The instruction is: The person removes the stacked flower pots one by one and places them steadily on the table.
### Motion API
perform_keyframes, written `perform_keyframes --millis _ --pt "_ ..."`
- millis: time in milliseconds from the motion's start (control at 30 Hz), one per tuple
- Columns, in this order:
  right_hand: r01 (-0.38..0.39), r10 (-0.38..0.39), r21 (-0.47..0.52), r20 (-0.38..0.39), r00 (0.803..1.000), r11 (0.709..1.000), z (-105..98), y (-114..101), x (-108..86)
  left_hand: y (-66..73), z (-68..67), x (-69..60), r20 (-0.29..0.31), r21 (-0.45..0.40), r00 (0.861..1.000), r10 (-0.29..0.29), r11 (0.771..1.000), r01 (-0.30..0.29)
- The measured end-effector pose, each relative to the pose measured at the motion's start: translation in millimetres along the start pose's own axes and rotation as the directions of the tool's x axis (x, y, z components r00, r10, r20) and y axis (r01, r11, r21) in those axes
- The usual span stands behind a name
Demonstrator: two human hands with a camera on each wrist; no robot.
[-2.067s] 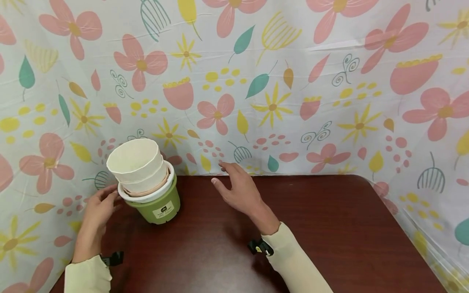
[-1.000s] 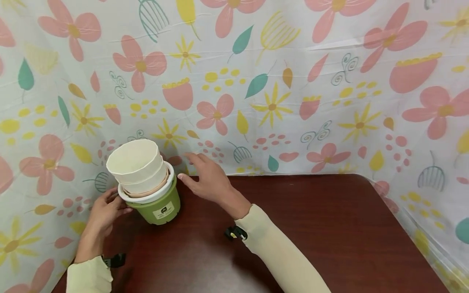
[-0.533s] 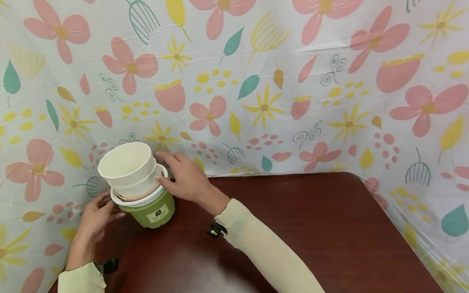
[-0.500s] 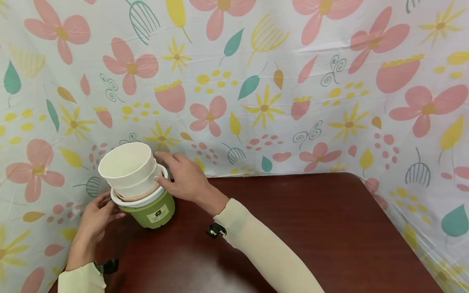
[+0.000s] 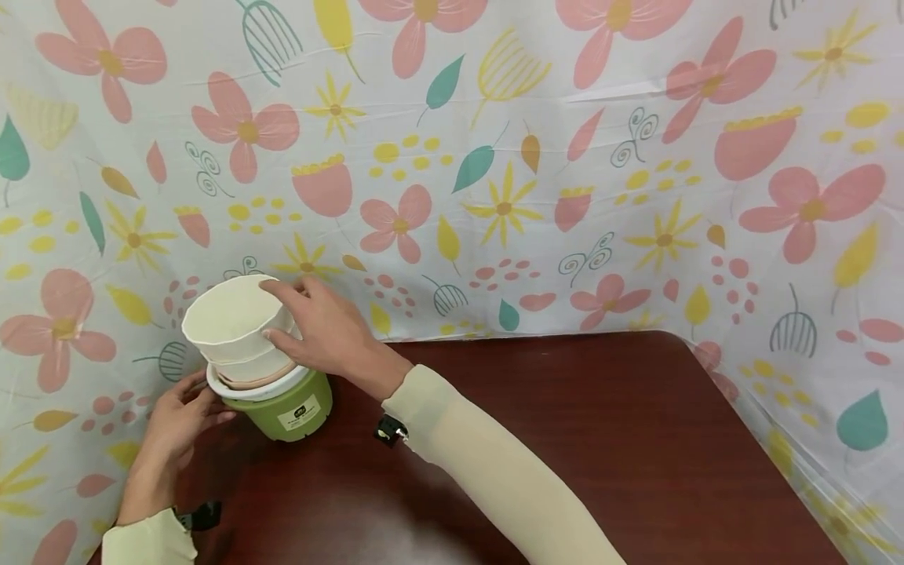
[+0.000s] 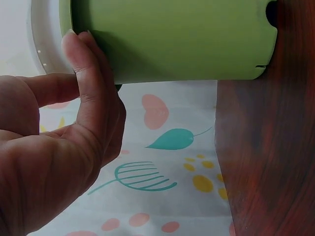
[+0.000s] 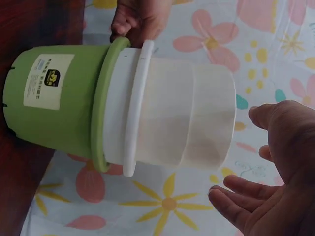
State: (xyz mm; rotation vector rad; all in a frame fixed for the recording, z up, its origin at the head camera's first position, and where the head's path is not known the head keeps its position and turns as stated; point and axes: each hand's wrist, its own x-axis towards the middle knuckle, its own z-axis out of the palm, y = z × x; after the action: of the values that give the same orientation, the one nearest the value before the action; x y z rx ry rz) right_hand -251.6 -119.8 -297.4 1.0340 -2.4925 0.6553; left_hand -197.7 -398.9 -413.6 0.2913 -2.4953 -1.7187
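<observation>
And the right hand (image 5: 321, 326) has swept leftward across the table (image 5: 636, 424), now right up at the rim of the top cream pot (image 5: 229, 318), while the left hand (image 5: 173, 424) has barely budged! The right is spread wide, thumb and fingers well parted, and the right wrist view shows a gap to the pot: no grip there. The left has its fingers against the green pot (image 5: 264, 412), just under the rim; whether it truly grips, I cannot tell. The stack stands at the table's far left: cream over cream, a peach rim (image 5: 257, 382), then the white pot (image 5: 257, 394) nested in the green. Every visible pot is in that one stack, none set apart, so any unstacking looks yet to begin.
</observation>
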Motion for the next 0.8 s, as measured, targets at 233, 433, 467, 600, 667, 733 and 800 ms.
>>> perform_keyframes --millis 233,433,467,600,667,733,800 --pt "-0.025 0.027 -0.035 0.074 0.997 0.999 -2.1 -11.2 9.0 -2.0 0.2 0.7 0.013 -0.031 1.000 0.014 0.999 -0.013" --pt "0.032 -0.029 -0.049 0.073 0.997 0.998 2.1 -10.3 9.9 0.2 2.9 4.8 0.030 -0.033 0.999 0.022 0.999 -0.021" --pt "0.032 -0.027 -0.065 0.072 0.997 0.997 3.0 -9.3 9.6 0.4 4.5 5.9 0.035 -0.032 0.999 0.021 0.999 -0.020" --pt "-0.005 0.013 -0.124 0.063 0.998 0.992 7.2 -8.4 8.9 -0.3 8.1 7.6 0.049 -0.009 0.999 0.020 1.000 -0.019" --pt "-0.018 0.027 -0.134 0.065 0.998 0.991 9.5 -10.8 10.0 -1.2 5.7 5.5 0.036 0.000 0.999 0.024 1.000 -0.024" --pt "-0.018 0.028 -0.136 0.067 0.997 0.991 12.1 -13.2 11.6 -2.3 2.4 2.9 0.026 0.003 0.999 0.033 0.999 -0.033" --pt "-0.008 0.019 -0.137 0.078 0.997 0.991 14.7 -14.3 12.1 -3.3 0.3 1.1 0.018 0.005 0.999 0.042 0.999 -0.042"
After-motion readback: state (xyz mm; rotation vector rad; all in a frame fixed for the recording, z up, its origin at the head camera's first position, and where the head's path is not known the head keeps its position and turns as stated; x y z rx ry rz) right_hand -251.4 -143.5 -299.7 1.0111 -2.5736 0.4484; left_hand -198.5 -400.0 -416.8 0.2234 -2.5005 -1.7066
